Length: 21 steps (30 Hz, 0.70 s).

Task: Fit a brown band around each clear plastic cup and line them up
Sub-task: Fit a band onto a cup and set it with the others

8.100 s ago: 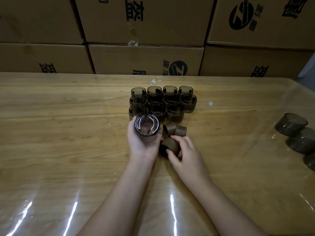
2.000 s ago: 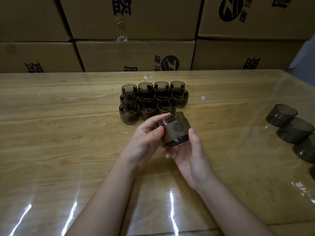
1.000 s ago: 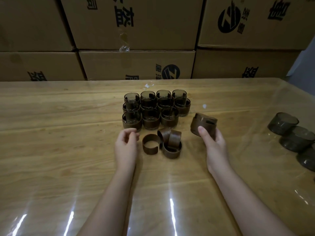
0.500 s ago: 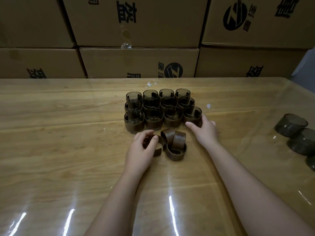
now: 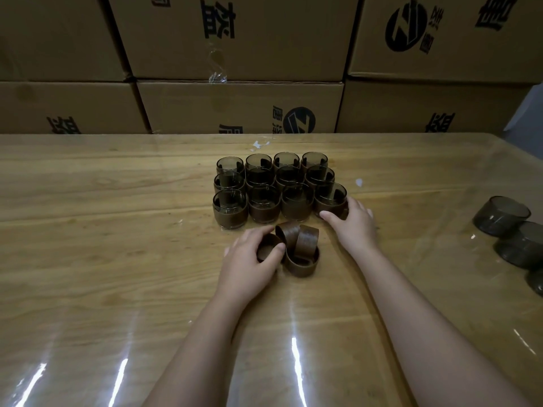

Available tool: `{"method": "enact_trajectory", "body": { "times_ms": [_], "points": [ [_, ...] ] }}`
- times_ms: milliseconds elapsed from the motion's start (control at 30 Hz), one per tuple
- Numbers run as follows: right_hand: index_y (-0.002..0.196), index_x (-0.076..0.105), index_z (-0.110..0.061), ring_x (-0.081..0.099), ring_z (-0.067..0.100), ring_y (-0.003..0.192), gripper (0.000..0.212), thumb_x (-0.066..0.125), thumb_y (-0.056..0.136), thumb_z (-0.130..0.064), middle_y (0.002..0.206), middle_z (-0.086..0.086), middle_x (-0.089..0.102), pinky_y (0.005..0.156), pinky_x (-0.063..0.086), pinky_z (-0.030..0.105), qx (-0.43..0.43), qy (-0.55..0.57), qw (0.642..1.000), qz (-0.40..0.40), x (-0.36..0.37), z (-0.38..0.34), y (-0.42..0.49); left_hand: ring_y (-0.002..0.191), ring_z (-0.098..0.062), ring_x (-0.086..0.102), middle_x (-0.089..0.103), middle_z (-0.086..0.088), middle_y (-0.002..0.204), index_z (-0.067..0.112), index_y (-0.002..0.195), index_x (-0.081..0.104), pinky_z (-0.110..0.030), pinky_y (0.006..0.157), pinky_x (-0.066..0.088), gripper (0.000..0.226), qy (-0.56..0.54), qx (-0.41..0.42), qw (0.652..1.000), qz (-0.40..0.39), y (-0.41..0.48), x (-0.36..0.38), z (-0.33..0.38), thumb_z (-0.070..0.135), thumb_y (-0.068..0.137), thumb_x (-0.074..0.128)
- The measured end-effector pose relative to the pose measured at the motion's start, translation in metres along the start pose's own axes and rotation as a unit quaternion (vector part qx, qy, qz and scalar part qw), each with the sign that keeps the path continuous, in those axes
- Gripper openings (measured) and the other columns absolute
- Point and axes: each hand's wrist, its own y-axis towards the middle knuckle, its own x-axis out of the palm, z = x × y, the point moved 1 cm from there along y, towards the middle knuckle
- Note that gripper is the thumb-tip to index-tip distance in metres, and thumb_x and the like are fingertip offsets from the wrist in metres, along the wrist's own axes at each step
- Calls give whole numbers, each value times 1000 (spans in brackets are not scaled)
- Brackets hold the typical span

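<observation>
**Band in the left hand, corner cup under the right**

Near edge: both forearms come in over the glossy table [image 5: 117, 245], with the hands apart.

Left hand [image 5: 249, 259]: fingers and thumb are curled round one brown band [image 5: 266, 245], which sits on the tabletop. Touching it on the right is a heap of loose bands [image 5: 302, 251], some standing on edge and one lying flat.

Right hand [image 5: 354, 223]: thumb at the near side and fingers round the right side of the corner cup [image 5: 329, 201]. This cup is upright and already banded, and it closes the near row.

Behind it is the block of banded cups [image 5: 264, 189], three rows packed tight. Bare cups [image 5: 501, 214] lie well apart at the right edge, and cardboard boxes [image 5: 241, 107] are stacked along the far side.

Handling, by judgement:
- **Band:** It looks light and springy, a split ring that opens under thumb pressure. Grip it across the outer wall, away from the gap.
- **Cup:** It looks thin, light and slick, and easy to dent or tip. Hold it low, on the banded part, with a gentle squeeze. Pressing on the rim risks nudging the packed neighbours.
</observation>
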Motion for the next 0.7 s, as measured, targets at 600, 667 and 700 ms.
{"method": "enact_trajectory", "body": {
  "times_ms": [600,667,700],
  "points": [
    [120,39,-62,49,-2,113,58,72,82,-33,125,-20,39,98,45,24,-205,150,953,-168,-31,-2,-96,112,-12,47,32,10,124,32,141,45,-41,98,46,78,89,167,982,-22,-13,2,11,54,71,71],
    [128,34,-65,47,-1,112,64,67,85,-31,118,-16,38,96,43,20,-217,113,952,-181,-30,-4,-97,110,-11,46,30,11,121,35,142,44,-39,98,44,79,110,177,978,-27,-13,2,12,60,71,67],
    [132,34,-63,47,0,110,64,65,86,-31,116,-15,37,95,42,19,-224,96,952,-187,-29,-5,-98,110,-11,46,31,9,122,36,142,44,-38,98,43,79,118,181,976,-28,-14,3,12,64,70,62]
  ]
}}
